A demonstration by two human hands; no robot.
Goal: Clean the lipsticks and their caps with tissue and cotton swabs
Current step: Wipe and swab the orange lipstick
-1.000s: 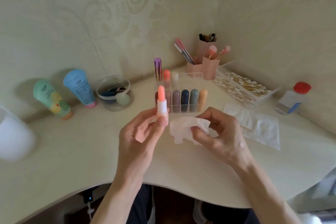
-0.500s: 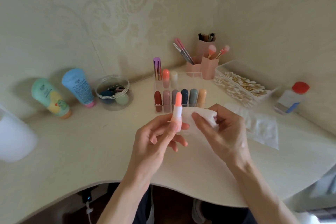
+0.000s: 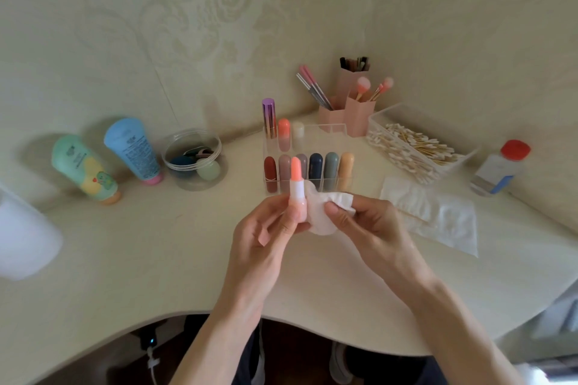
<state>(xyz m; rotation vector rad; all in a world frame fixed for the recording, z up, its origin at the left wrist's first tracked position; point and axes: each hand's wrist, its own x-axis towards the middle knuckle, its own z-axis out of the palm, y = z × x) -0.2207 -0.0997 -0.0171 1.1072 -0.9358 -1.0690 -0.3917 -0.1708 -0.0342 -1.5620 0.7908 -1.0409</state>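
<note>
Pink lipstick (image 3: 296,187) is pinched by fingers of the left hand (image 3: 266,237), tissue (image 3: 323,217) by the right hand (image 3: 369,222), and the soft tip could be squashed if rubbed hard.

Coral-tipped lipstick (image 3: 296,187), white tissue (image 3: 325,212), cream table (image 3: 156,259).

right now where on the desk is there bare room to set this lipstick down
Widest bare desk: left of the left hand, in front of the green tube and clear jar. Also the strip along the front edge. Crowded: back right, with organizer, swab tray and tissues.
</note>
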